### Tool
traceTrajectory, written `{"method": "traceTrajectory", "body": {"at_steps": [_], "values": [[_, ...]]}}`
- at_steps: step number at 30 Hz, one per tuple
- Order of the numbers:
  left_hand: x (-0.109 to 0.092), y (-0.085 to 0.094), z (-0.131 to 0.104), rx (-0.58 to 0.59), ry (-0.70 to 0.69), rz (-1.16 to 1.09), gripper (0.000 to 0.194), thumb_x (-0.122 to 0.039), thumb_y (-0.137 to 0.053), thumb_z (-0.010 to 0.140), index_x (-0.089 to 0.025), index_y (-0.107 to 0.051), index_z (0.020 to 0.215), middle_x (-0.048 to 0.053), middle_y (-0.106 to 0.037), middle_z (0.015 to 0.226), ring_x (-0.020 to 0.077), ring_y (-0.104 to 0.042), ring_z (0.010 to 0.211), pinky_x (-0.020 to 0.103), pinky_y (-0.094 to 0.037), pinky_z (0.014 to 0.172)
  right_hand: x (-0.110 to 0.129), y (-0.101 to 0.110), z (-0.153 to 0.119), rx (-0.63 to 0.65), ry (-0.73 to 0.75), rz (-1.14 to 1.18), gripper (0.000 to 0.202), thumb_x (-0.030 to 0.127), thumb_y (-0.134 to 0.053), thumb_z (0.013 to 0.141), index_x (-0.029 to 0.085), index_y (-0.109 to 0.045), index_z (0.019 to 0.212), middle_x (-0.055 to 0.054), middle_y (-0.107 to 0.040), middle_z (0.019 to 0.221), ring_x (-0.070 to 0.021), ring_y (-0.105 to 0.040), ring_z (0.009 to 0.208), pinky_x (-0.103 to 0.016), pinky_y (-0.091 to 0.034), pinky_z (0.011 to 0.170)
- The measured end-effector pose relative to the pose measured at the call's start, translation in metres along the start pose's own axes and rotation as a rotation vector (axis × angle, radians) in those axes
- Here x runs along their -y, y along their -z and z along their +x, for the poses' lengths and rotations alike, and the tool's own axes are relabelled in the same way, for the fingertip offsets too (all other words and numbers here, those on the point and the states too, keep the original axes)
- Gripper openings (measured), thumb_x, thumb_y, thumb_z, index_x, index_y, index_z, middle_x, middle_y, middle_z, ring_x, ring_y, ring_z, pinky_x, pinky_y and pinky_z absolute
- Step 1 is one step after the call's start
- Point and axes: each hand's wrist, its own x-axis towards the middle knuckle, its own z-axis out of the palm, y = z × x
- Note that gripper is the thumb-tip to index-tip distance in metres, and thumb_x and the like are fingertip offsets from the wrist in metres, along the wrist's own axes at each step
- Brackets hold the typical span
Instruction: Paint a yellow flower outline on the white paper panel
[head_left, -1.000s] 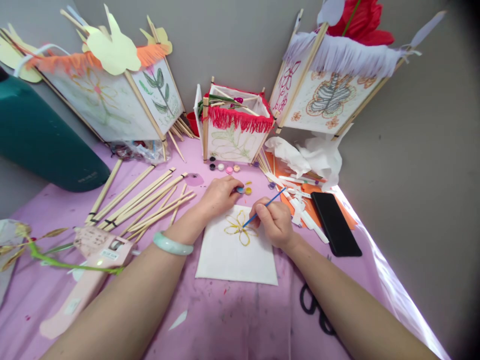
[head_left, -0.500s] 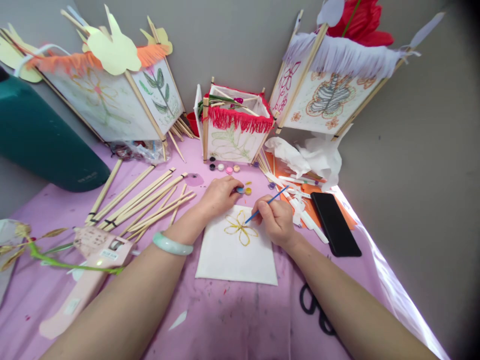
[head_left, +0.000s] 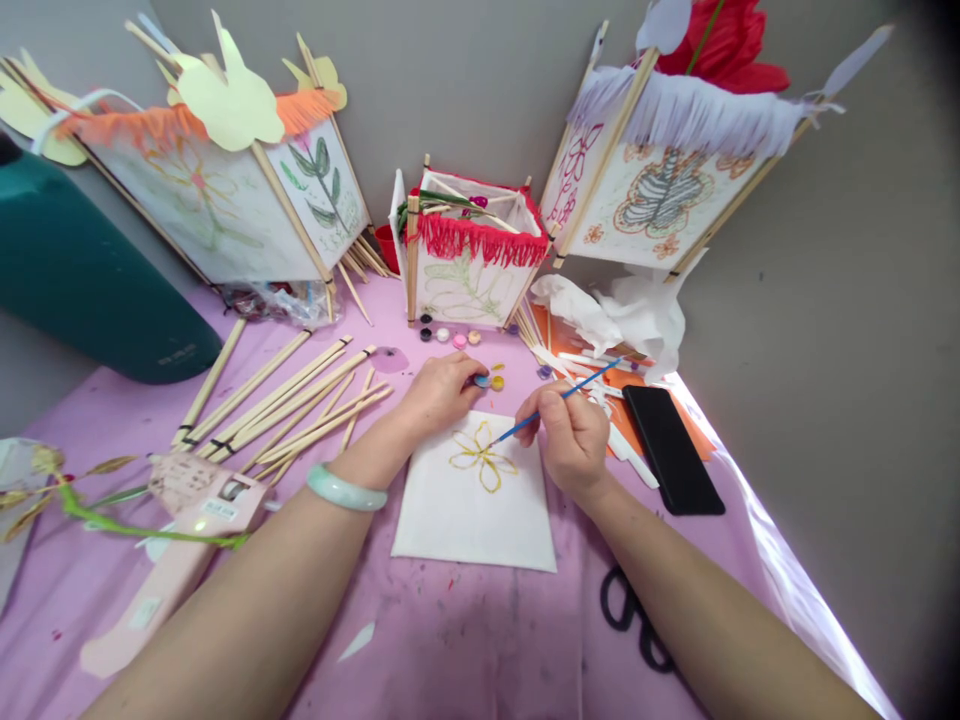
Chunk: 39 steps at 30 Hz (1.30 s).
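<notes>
My right hand [head_left: 568, 437] is closed around a thin blue paintbrush [head_left: 559, 398], its tip at the middle of a yellow flower outline. That flower is painted on a white square panel [head_left: 474, 525] lying flat on the table. Beyond the panel's far edge, my left hand [head_left: 444, 388] has its fingers closed on a small blue paint pot [head_left: 480, 381]. Touching or almost touching that pot is a yellow paint pot [head_left: 497, 383]. A pale green bangle [head_left: 346, 488] circles my left wrist.
Wooden sticks [head_left: 289, 405] and a pink glue gun [head_left: 180, 560] lie left. At right are a black phone [head_left: 673, 450], paper scraps and black scissors [head_left: 637, 620]. Behind stand decorated paper lanterns [head_left: 480, 250] and several paint pots [head_left: 459, 341]. A teal bottle [head_left: 97, 270] leans in at far left.
My right hand has shifted right and a little towards me, and the brush now slants lower. Its tip stays near the flower's centre. The left hand has hardly moved.
</notes>
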Motion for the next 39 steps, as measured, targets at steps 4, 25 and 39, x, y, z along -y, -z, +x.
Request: {"method": "traceTrajectory", "body": {"at_steps": [4, 25, 39], "values": [[-0.0005, 0.0009, 0.0000, 0.007, 0.005, 0.007, 0.022, -0.018, -0.055, 0.079, -0.019, -0.066, 0.098, 0.004, -0.064, 0.092, 0.0155, -0.059, 0.079, 0.027, -0.047, 0.074, 0.0056, -0.0008, 0.0013, 0.012, 0.031, -0.089, 0.033, 0.031, -0.041, 0.093, 0.018, -0.056, 0.067, 0.002, -0.056, 0.052, -0.0075, -0.054, 0.043, -0.020, -0.043, 0.045], [-0.0005, 0.0006, 0.0004, 0.001, 0.009, -0.004, 0.021, -0.018, -0.055, 0.079, -0.018, -0.066, 0.097, 0.004, -0.065, 0.093, 0.0161, -0.060, 0.081, 0.028, -0.046, 0.075, 0.0008, -0.0020, 0.0014, 0.205, 0.454, -0.289, 0.021, 0.017, -0.039, 0.089, 0.018, -0.052, 0.072, -0.004, -0.060, 0.061, -0.0142, -0.055, 0.055, -0.027, -0.042, 0.055], [0.0014, -0.0015, -0.0008, -0.014, 0.007, -0.003, 0.023, -0.017, -0.055, 0.078, -0.018, -0.067, 0.098, 0.004, -0.063, 0.090, 0.0145, -0.058, 0.075, 0.026, -0.046, 0.070, -0.0003, -0.0081, -0.0004, 0.250, 0.477, -0.336, 0.022, 0.022, -0.041, 0.091, 0.017, -0.052, 0.073, -0.005, -0.062, 0.061, -0.0143, -0.056, 0.057, -0.027, -0.043, 0.056]]}}
